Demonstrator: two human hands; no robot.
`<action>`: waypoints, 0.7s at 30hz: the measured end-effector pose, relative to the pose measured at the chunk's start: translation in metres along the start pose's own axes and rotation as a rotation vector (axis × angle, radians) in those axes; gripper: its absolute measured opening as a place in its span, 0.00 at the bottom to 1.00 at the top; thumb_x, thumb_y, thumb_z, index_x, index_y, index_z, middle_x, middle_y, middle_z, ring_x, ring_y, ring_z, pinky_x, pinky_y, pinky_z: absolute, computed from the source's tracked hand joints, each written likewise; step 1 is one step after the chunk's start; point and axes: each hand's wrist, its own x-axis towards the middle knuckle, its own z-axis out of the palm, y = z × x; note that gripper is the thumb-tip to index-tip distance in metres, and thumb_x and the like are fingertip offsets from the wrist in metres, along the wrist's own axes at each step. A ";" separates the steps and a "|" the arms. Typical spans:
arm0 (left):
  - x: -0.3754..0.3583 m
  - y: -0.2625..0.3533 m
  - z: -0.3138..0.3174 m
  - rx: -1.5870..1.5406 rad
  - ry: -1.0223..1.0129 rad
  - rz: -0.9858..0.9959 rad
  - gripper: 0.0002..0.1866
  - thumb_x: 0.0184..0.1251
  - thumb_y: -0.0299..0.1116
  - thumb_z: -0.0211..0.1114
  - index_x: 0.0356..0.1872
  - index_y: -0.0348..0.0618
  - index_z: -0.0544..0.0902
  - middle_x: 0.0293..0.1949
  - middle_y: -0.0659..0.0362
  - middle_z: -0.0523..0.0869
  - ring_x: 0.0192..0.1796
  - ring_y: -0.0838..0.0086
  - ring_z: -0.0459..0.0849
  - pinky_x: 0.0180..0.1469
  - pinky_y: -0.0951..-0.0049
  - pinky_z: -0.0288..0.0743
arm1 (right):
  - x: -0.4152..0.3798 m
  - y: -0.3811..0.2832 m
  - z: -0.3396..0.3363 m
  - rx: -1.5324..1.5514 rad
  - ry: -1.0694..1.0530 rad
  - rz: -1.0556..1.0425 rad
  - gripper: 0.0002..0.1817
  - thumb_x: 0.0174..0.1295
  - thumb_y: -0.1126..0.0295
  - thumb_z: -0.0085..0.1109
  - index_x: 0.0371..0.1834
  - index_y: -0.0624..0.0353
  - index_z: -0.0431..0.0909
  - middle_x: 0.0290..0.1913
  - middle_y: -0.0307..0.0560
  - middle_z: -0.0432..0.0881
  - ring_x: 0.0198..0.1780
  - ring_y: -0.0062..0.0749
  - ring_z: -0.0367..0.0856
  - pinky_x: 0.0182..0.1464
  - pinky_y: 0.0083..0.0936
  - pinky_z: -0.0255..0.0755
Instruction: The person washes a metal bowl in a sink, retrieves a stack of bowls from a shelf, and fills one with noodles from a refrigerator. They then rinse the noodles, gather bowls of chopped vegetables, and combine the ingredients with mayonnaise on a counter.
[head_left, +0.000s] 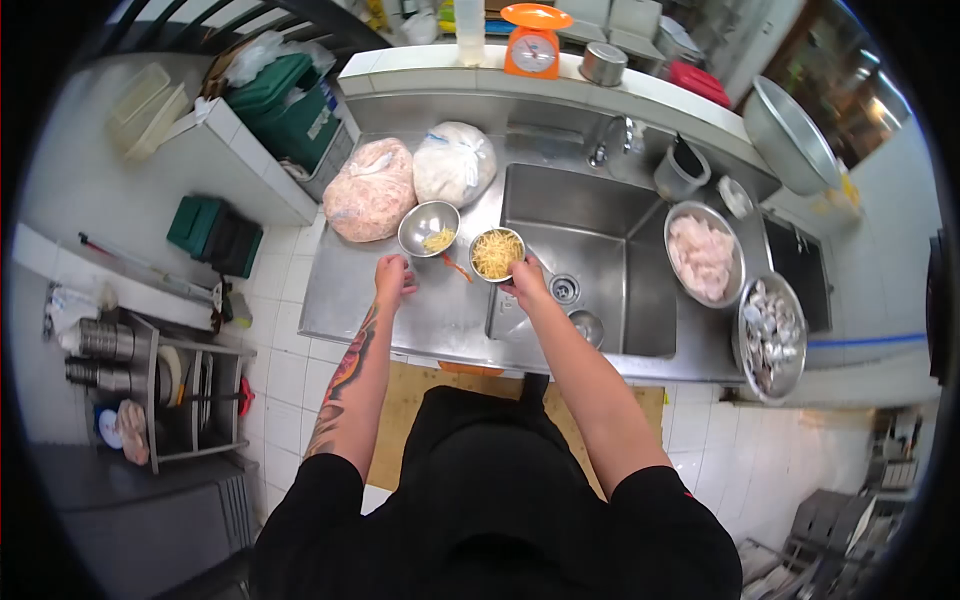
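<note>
My right hand (524, 283) grips the rim of a small metal bowl (497, 254) filled with pale yellow shreds, at the left edge of the sink. Just below a second metal bowl (429, 229), which holds a small heap of the same shreds, is my left hand (396, 278). Its fingers are curled, and what they hold, if anything, is too small to make out. A thin orange-red strip (457, 268) lies on the steel counter between the hands. Behind the bowls sit a bag of pinkish contents (370, 190) and a whitish bag (454, 166).
Right of the sink (650, 270) stand a bowl of pale pink pieces (702, 253) and a bowl of silvery pieces (771, 338). A faucet (600, 150) rises behind the sink. An orange scale (532, 50) and a metal pot (603, 64) stand on the ledge.
</note>
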 end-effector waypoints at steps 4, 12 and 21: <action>0.010 0.011 0.029 -0.174 0.077 -0.141 0.30 0.68 0.46 0.58 0.66 0.39 0.68 0.62 0.43 0.72 0.63 0.53 0.75 0.47 0.47 0.84 | 0.045 -0.002 -0.006 -0.037 -0.063 0.104 0.31 0.60 0.76 0.51 0.70 0.62 0.62 0.58 0.54 0.78 0.53 0.42 0.82 0.52 0.45 0.81; 0.031 0.025 0.019 -0.148 0.210 0.031 0.12 0.69 0.31 0.58 0.45 0.32 0.77 0.39 0.48 0.87 0.30 0.64 0.88 0.32 0.68 0.87 | 0.062 -0.022 -0.009 -0.330 -0.288 0.095 0.28 0.63 0.63 0.67 0.64 0.66 0.75 0.44 0.47 0.86 0.41 0.30 0.87 0.44 0.27 0.83; 0.010 0.071 0.033 -0.047 -0.058 0.350 0.09 0.71 0.30 0.59 0.41 0.33 0.82 0.32 0.55 0.88 0.30 0.72 0.88 0.32 0.73 0.87 | 0.005 -0.113 0.076 -0.648 -0.257 -1.101 0.12 0.61 0.70 0.66 0.45 0.63 0.83 0.41 0.51 0.84 0.42 0.43 0.85 0.44 0.30 0.79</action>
